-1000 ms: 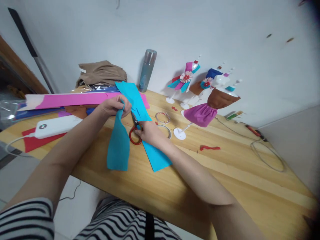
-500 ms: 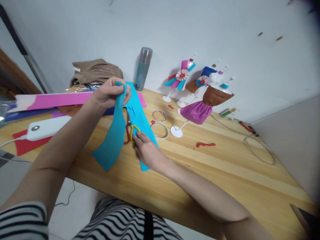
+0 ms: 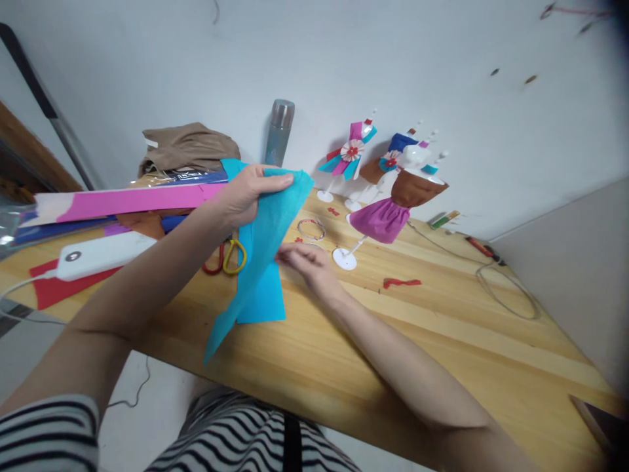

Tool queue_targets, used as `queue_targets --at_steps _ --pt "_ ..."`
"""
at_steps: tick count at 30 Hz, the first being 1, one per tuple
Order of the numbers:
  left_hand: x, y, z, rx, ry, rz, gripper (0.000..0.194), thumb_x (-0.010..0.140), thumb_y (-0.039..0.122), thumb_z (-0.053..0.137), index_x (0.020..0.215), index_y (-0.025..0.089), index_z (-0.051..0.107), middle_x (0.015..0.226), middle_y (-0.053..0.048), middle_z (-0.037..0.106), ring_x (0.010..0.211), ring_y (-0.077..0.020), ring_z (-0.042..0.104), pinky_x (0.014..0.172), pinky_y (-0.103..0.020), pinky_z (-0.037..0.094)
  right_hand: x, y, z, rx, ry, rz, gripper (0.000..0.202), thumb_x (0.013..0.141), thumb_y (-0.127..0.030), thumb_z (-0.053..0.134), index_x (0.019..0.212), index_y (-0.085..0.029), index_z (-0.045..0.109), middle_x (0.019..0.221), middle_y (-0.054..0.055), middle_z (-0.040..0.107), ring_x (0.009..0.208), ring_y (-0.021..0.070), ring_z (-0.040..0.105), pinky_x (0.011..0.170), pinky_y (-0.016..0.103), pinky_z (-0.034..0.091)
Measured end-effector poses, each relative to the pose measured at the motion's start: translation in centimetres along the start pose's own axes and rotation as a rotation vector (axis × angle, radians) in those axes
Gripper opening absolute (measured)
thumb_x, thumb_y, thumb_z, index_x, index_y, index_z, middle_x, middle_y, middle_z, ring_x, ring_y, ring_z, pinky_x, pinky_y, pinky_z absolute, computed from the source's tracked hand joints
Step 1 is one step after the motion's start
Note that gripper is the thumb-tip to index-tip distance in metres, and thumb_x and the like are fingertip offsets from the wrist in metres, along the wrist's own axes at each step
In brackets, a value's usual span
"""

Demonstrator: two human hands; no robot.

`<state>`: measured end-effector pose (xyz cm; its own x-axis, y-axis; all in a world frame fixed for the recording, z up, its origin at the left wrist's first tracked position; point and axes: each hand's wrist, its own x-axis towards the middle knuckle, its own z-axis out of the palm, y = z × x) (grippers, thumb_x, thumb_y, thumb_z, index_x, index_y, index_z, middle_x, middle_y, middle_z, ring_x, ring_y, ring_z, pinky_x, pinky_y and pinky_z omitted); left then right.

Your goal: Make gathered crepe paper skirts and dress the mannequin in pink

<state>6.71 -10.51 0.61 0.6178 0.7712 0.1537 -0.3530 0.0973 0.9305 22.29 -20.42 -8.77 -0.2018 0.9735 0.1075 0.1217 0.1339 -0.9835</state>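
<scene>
A turquoise strip of thin sheet material (image 3: 268, 229), cloth or paper, hangs from my left hand (image 3: 248, 190), pinched near its upper end between thumb and fingers. The lower end of the strip dangles over the table's front part. My right hand (image 3: 309, 262) is at the strip's right edge, fingers curled together and slightly blurred; I cannot tell whether they grip the edge. Underneath lies a second turquoise piece (image 3: 263, 305) flat on the table. Scissors (image 3: 234, 257) with one yellow and one red handle lie left of the strip, their blades hidden.
Dressed miniature stands (image 3: 383, 219) are at the back right. Two rings, one a patterned ring (image 3: 311, 229), and a red scrap (image 3: 401, 282) lie nearby. A flask (image 3: 279, 134) and brown cloth (image 3: 191, 147) stand at the wall. Left are pink material (image 3: 132, 202) and a white device (image 3: 101, 254).
My left hand has moved right with the turquoise strip, which is turned over the lower piece. My right hand has left the scissors, which now lie farther left, and has come to the strip's edge.
</scene>
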Motion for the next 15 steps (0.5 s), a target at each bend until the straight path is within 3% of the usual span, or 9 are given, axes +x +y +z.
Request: queue_targets --at_steps 3,5,7,11,15 --pt "1.1 -1.4 2.4 -0.106 0.174 -0.012 0.009 0.077 0.014 0.068 0.070 0.008 0.068 0.061 -0.003 0.067 0.055 -0.0115 0.060 0.056 -0.023 0.051 -0.3 -2.0 -1.5 0.240 0.025 0.079 0.067 0.081 -0.070 0.043 0.123 -0.021 0.056 0.125 0.014 0.064 0.110 0.0252 0.064 0.089 0.039 0.054" --pt "1.4 -2.5 4.0 -0.184 0.318 0.018 0.009 0.078 0.007 0.065 0.069 0.008 0.067 0.061 -0.003 0.068 0.056 -0.0116 0.062 0.059 -0.023 0.052 -0.5 -3.3 -1.8 0.264 0.024 0.072 0.069 0.076 -0.070 0.051 0.127 -0.023 0.052 0.127 0.013 0.063 0.110 0.0266 0.064 0.086 0.039 0.055" --pt "1.4 -3.4 5.2 -0.217 0.364 0.039 0.011 0.080 0.006 0.061 0.071 0.008 0.067 0.062 -0.003 0.068 0.057 -0.0124 0.063 0.061 -0.025 0.053 -0.7 -4.0 -1.9 0.215 0.100 0.056 0.064 0.071 -0.062 0.063 0.120 -0.022 0.055 0.121 0.012 0.065 0.108 0.0271 0.064 0.084 0.038 0.055" --pt "1.0 -4.0 5.6 -0.135 0.203 0.056 0.016 0.083 0.014 0.062 0.068 0.010 0.067 0.061 -0.003 0.066 0.057 -0.0116 0.061 0.060 -0.024 0.051 -1.2 -4.1 -3.3 0.100 0.303 0.145 0.050 0.059 -0.046 0.079 0.096 -0.019 0.060 0.098 0.009 0.071 0.085 0.0233 0.067 0.077 0.037 0.055" --pt "1.6 -3.4 2.9 0.210 0.080 0.133 0.025 0.088 0.035 0.058 0.086 0.014 0.071 0.067 -0.003 0.066 0.060 -0.0117 0.060 0.057 -0.022 0.046 -2.5 -4.6 -7.0 0.071 0.277 0.152 0.031 0.060 -0.038 0.080 0.080 -0.019 0.066 0.076 0.004 0.071 0.063 0.0172 0.063 0.063 0.032 0.054"
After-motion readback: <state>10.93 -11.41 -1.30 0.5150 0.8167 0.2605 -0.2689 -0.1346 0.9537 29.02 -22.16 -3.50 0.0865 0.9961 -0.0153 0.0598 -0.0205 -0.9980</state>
